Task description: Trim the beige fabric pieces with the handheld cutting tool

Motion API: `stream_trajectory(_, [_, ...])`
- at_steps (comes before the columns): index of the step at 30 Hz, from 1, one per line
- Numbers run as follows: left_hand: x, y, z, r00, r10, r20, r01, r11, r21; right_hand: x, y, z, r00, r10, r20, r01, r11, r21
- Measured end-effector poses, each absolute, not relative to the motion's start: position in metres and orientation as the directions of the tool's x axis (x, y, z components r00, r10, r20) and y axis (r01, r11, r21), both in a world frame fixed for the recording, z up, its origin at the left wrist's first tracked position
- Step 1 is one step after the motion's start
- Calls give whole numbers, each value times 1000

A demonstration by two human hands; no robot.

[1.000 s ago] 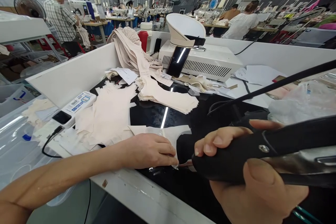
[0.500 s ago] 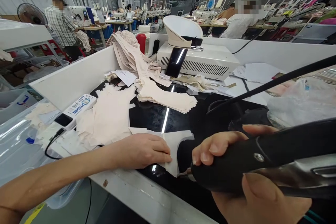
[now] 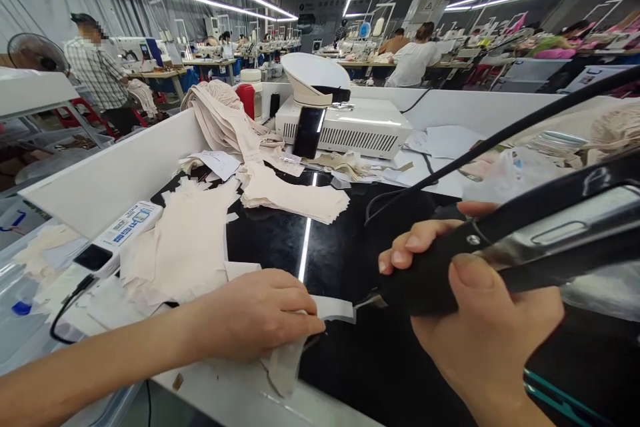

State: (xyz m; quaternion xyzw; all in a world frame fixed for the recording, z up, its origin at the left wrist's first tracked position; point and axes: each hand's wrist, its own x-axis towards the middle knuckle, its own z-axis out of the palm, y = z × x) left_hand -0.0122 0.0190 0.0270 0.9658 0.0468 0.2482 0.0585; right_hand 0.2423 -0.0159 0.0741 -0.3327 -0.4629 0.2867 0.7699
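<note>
My left hand lies with curled fingers on a pale cut fabric piece at the near edge of the glossy black worktop, pinching and bunching it so that it hangs over the white rim. My right hand grips the black handle of a hand-held heated tool. Its metal tip sits just right of the fabric's free end, close to the black surface. A black cord runs from the tool up to the right.
Piles of cream fabric pieces and a folded stack lie on the left and middle. A white machine with a phone leaning on it stands behind. A white power strip lies left. People work at far tables.
My left hand has pulled the fabric piece toward the near edge and crumpled it. My right hand has tilted the tool more upright. The camera has tipped down and shifted.
</note>
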Motion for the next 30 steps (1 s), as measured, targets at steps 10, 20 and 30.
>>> stream_trajectory(10, [29, 29, 8, 885, 100, 456, 146, -987, -67, 237, -9, 65, 432, 717, 546, -147, 654, -742])
stream_trajectory(20, [22, 30, 4, 907, 161, 389, 175, -985, -3, 238, -11, 60, 423, 704, 570, -88, 659, -747])
stream_trajectory(30, [19, 31, 3, 914, 166, 371, 174, -985, 11, 239, -12, 59, 415, 713, 565, -107, 655, -748])
